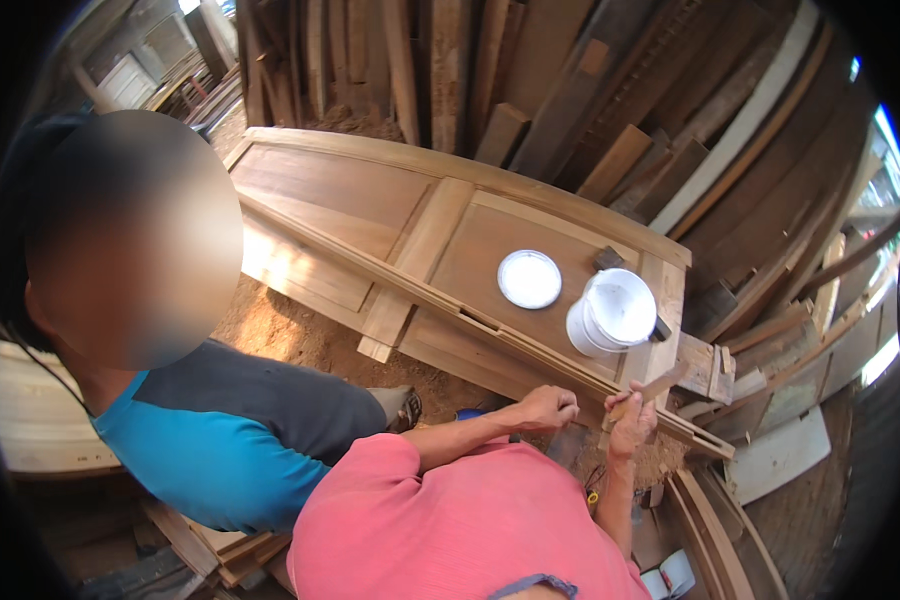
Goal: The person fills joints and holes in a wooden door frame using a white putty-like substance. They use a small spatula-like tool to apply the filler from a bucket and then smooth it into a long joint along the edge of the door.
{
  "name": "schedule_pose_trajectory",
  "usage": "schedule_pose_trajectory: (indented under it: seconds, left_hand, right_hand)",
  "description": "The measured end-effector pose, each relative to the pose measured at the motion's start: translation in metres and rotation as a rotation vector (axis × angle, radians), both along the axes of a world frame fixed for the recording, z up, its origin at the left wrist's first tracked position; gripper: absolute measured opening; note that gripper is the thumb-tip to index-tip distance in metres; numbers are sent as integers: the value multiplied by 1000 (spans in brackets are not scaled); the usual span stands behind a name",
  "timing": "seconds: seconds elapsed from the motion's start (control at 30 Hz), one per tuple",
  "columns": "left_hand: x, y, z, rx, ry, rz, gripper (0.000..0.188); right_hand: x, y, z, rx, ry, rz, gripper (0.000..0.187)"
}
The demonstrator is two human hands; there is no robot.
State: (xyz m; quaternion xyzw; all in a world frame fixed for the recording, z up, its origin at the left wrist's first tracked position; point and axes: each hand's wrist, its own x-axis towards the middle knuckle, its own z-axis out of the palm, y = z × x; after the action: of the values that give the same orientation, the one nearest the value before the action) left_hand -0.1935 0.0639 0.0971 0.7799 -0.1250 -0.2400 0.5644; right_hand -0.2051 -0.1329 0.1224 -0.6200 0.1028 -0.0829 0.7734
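My right hand, at the near right edge of a panelled wooden door, is closed round a flat brown strip that looks like wood. Its far end points up and to the right. My left hand hovers just left of it with the fingers curled in; whatever they may hold is hidden. On the door beyond my hands stands a white bucket, open at the top and pale inside. A round white lid lies left of the bucket. A small dark block rests behind the bucket.
Close on my left is a person in a blue and grey shirt. Many planks lean upright behind the door. More boards lie at the lower right. Sawdust covers the brown ground.
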Motion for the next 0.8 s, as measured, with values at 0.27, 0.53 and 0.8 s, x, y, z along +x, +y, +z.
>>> schedule_pose_trajectory:
  seconds: [0.27,0.53,0.8]
  left_hand:
    - [37,35,-28,560,-411,-72,53]
    - [80,69,-44,771,-276,-15,66]
    - [156,58,-60,465,-143,-20,69]
  right_hand:
    - [-8,-14,-16,-180,43,-118,23]
    - [-5,-43,-24,-536,134,-257,25]
    - [48,-20,-9,-301,364,-311,24]
